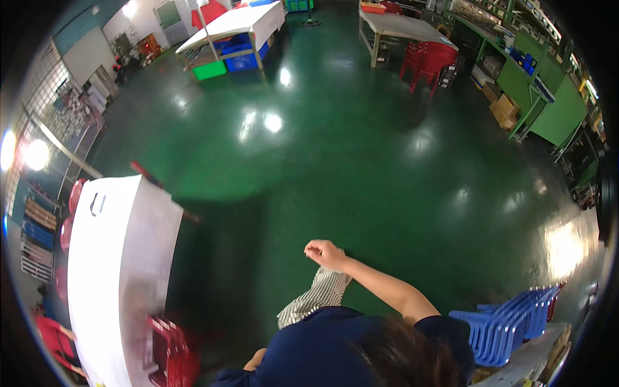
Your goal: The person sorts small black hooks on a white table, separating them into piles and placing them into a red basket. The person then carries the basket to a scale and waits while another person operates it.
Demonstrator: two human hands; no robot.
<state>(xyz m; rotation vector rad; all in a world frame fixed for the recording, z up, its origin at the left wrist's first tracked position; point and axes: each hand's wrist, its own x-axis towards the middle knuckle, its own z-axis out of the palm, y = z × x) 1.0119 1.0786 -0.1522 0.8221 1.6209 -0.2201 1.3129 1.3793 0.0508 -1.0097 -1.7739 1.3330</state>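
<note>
One bare right hand shows on my feed, fingers loosely curled; whether they grip anything I can't tell. Rumpled striped cloth shows just below its wrist, contact unclear. The left hand is hidden from me. Around spread glossy green floor, a smooth white oblong table and slatted blue plastic chairs.

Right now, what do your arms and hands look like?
My right hand is bare, with no glove on it. My right forearm is bare too. A short, dark navy sleeve covers the top of that arm. Only a bit of my left arm shows, and my left hand is out of sight.
</note>
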